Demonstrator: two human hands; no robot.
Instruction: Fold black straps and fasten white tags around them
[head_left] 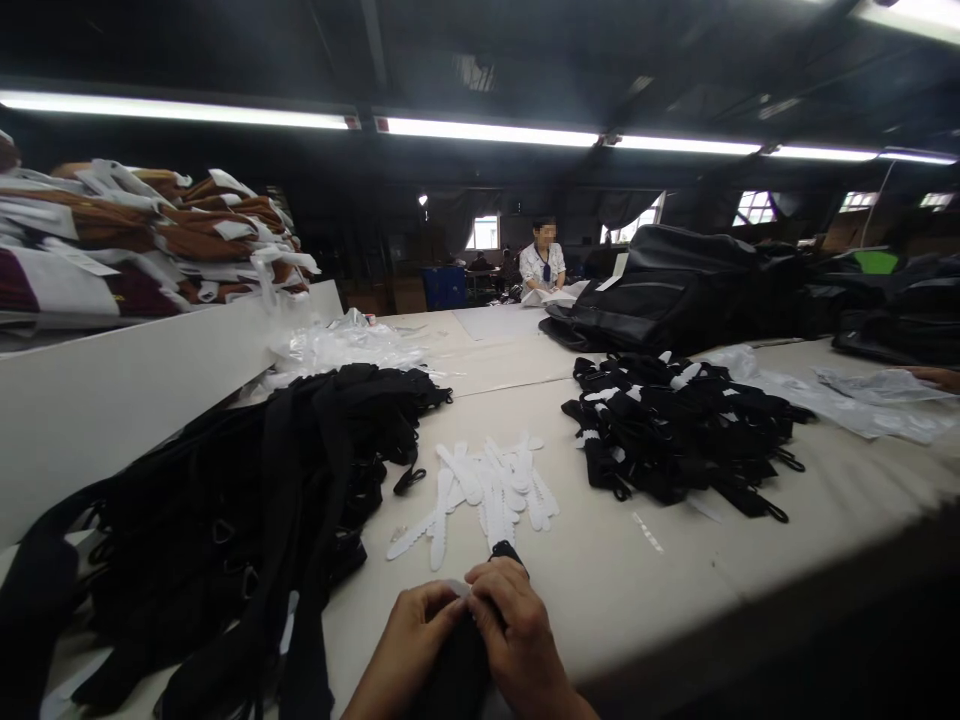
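At the near edge of the pale worktop (637, 590), left hand (409, 640) and right hand (517, 625) pinch 1 folded black fabric strap (459, 665) together, just before the scattered white serrated plastic strips (487, 490).

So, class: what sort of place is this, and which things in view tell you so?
Probably a garment or bag workshop: piles of black straps on a long work table, stacked folded fabric, and finished black bags.

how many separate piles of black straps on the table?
2. One big loose pile at left by the white ledge, one bundled pile right of centre. Both hands hold one more black piece; some may be hidden.
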